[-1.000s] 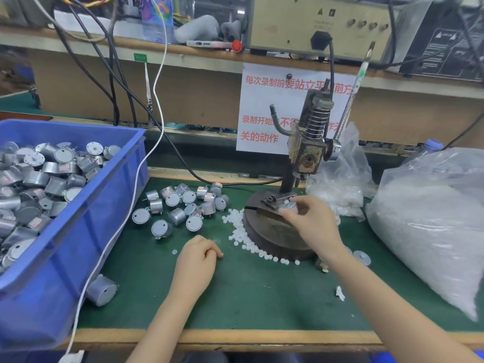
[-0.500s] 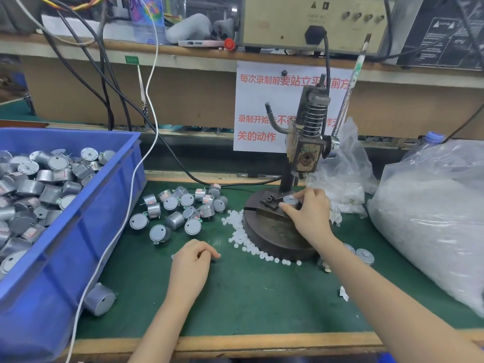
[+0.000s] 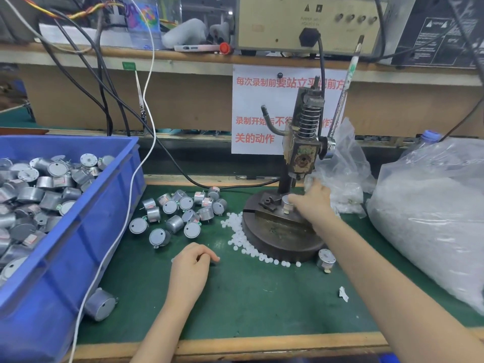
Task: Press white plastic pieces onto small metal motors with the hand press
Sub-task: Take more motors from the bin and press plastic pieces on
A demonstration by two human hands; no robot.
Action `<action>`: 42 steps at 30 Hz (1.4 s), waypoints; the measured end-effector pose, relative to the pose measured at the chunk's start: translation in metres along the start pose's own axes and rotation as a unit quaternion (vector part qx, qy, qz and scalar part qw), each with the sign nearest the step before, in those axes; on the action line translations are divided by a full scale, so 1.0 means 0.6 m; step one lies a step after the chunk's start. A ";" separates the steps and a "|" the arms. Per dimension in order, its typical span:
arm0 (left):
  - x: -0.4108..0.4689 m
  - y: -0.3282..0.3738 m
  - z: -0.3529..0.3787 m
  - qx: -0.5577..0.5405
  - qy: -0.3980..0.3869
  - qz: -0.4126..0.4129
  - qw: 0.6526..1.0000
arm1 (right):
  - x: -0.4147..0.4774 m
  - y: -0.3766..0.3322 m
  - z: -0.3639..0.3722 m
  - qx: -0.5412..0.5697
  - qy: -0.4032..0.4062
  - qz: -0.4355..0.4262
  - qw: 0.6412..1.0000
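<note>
So the right hand (image 3: 313, 203) was reaching in under the head of the hand press (image 3: 303, 148), fingertips right up against the small metal motor (image 3: 286, 203) sitting on the block fixture on top of the press's round base (image 3: 282, 242). That hand was blurry, so I honestly couldn't tell if it was pinching the motor or just touching it. The left hand (image 3: 192, 265) rested on the green mat of the bench (image 3: 262, 302) in front of the base, fingers curled under; I couldn't tell if it had anything in them.

The white plastic pieces (image 3: 243, 238) lay in a loose string on the mat, hugging the left and front edge of the base. Left of those was a scatter of loose motors (image 3: 180, 213), and a lone motor (image 3: 326, 259) sat just beside the base's front right edge. Another motor (image 3: 100, 307) lay against the blue bin (image 3: 86, 231), which held a heap of motors (image 3: 34, 187) at the far left.

The press lever (image 3: 345, 82) stood upright. On the right sat a big clear bag (image 3: 432, 218) of white stuff, with a smaller bag (image 3: 345, 166) behind the press. A white cable (image 3: 136, 176) drooped over the bin's corner. A paper sign (image 3: 259, 111) with red Chinese text hung behind the press.
</note>
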State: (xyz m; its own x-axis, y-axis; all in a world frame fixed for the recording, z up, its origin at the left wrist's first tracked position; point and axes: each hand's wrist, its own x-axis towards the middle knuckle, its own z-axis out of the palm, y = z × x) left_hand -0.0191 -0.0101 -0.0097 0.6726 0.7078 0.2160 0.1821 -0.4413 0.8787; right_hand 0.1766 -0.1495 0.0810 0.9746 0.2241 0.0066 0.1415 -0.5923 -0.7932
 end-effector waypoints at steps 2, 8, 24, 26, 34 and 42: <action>0.000 0.000 0.000 -0.002 0.002 0.002 1.000 | 0.014 -0.020 -0.037 0.104 0.020 0.055 0.993; 0.003 0.000 0.003 0.000 0.001 -0.003 1.000 | 0.061 -0.137 -0.170 0.207 0.101 -0.032 0.973; 0.003 0.002 0.002 0.005 -0.001 -0.002 1.000 | 0.018 -0.194 -0.195 0.428 0.184 -0.205 0.861; 0.002 0.001 0.002 0.006 -0.001 -0.002 1.000 | -0.020 -0.162 -0.178 0.427 0.226 -0.234 0.844; 0.000 0.003 0.002 0.013 -0.002 0.002 1.000 | -0.072 -0.111 -0.144 0.426 0.251 -0.285 0.821; 0.001 0.002 0.002 0.018 -0.004 0.004 1.000 | -0.012 -0.154 -0.195 0.481 0.130 -0.199 0.844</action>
State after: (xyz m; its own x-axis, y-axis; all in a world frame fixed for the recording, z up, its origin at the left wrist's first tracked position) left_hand -0.0177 -0.0107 -0.0089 0.6796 0.7000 0.2193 0.2032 -0.4669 0.8606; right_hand 0.1772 -0.1870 0.2253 0.9061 0.0053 0.4229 0.3819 0.4197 -0.8234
